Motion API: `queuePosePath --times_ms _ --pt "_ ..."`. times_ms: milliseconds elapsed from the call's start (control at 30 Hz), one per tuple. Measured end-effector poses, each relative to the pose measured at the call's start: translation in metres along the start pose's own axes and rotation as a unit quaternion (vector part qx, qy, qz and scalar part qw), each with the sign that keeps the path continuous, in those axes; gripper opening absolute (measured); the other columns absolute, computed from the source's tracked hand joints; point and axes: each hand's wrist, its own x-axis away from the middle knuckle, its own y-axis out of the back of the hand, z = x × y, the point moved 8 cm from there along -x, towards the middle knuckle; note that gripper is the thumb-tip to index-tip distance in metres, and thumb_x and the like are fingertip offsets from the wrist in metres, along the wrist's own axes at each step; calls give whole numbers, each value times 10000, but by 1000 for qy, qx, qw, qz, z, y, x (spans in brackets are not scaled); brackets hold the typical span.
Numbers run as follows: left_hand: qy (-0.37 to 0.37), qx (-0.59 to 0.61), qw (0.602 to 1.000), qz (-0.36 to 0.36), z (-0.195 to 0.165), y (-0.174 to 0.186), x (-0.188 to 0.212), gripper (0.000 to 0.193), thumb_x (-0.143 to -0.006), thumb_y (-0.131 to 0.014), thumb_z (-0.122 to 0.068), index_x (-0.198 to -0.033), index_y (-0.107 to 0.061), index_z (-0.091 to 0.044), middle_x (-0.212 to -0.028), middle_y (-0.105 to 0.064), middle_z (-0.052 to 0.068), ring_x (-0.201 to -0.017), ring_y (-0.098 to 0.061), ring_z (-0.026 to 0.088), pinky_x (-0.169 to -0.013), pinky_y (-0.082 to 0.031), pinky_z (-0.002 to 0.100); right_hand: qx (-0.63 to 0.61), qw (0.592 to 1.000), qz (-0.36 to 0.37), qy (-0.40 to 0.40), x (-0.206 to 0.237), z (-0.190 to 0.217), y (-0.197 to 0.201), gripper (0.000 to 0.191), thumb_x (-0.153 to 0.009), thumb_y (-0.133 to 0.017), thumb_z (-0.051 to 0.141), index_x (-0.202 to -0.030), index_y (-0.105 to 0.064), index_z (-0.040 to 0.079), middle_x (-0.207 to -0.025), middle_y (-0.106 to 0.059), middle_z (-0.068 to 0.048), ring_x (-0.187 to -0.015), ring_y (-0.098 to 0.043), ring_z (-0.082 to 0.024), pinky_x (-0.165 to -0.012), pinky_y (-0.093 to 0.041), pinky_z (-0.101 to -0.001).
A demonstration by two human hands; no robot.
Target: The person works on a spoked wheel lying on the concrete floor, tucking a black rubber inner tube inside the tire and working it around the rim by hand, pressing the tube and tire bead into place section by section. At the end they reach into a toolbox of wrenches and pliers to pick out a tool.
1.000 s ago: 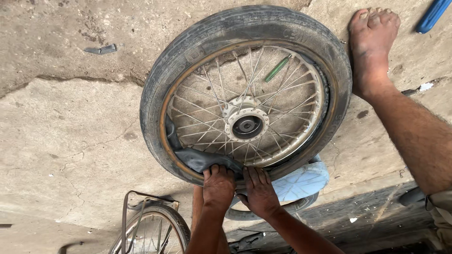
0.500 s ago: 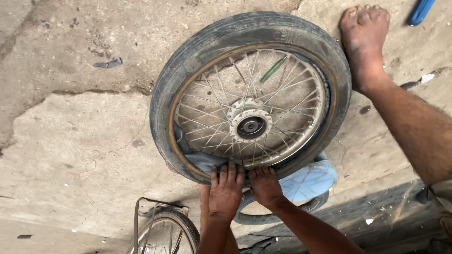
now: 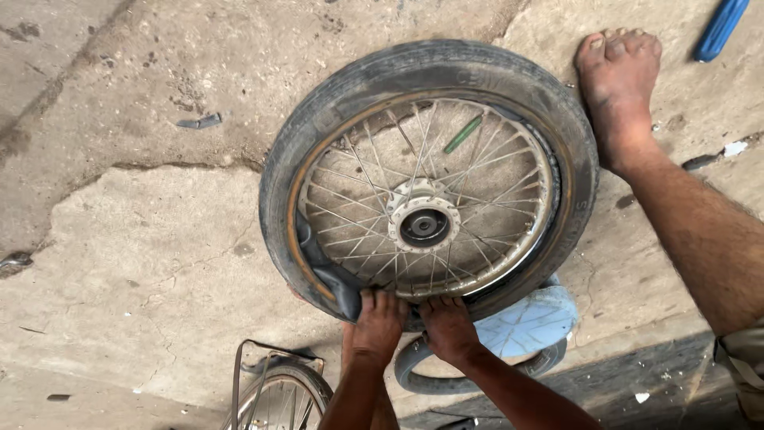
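**Both hands pressed at the near edge of a spoked wheel**

Nearest, bottom edge: part of a second wheel (image 3: 286,394), thin spokes and a wire rack above it, cut off by the frame. Beside it, a pale blue round object (image 3: 529,322) with a grey rubber ring curving under it; partly tucked beneath the main wheel.

Left hand (image 3: 378,322): fingers curled over the near rim, pressing on a fold of dark tube (image 3: 330,279) that bulges out between tyre and rim. Whether it pinches the rubber or only pushes on it I cannot tell. Right hand (image 3: 447,326): close beside the left, fingers bent down on the tyre's near edge; clasp likewise hidden.

Wheel (image 3: 426,191): lies flat on the ground, centre of view. Tyre (image 3: 350,87) black, worn, dusty. Rim rusty orange-brown. Thin metal spokes cross to a dull silver hub (image 3: 423,224) with a dark centre. A green strip (image 3: 463,134) sits among the far spokes.

Ground (image 3: 143,263): cracked, rough concrete, stained.

Farther right: a bare foot (image 3: 619,87) planted just beside the tyre. Beyond it, a blue tool (image 3: 720,28) at the top corner.
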Motion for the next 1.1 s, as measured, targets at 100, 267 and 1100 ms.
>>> queuePosePath --times_ms 100,267,1100 --pt "14 -29 998 54 3 -14 -7 452 -912 -636 -228 -1316 -596 -32 -1240 -613 177 -1212 -515 362 -1070 -332 554 -7 1000 0 17 2 4 -6 435 -677 -775 163 -1067 -641 26 -1085 -650 -177 -1105 -574 -366 -971 -414 -506" --pt "69 41 996 37 10 5 -3 503 -888 -654 -234 -1333 -570 -16 -1293 -576 190 -1266 -492 382 -1150 -256 582 21 1000 -17 13 -1 -2 -15 342 -698 -727 120 -1021 -653 34 -1061 -654 -182 -1092 -577 -383 -974 -411 -511" --pt "538 558 575 -262 157 28 104 864 -689 -790 -109 -1364 -299 114 -1025 -671 359 -1003 -665 489 -919 -505 468 -210 965 -61 -147 -112 81 17 265 -898 -714 232 -1059 -620 45 -1039 -698 -225 -1001 -669 -424 -868 -536 -516"
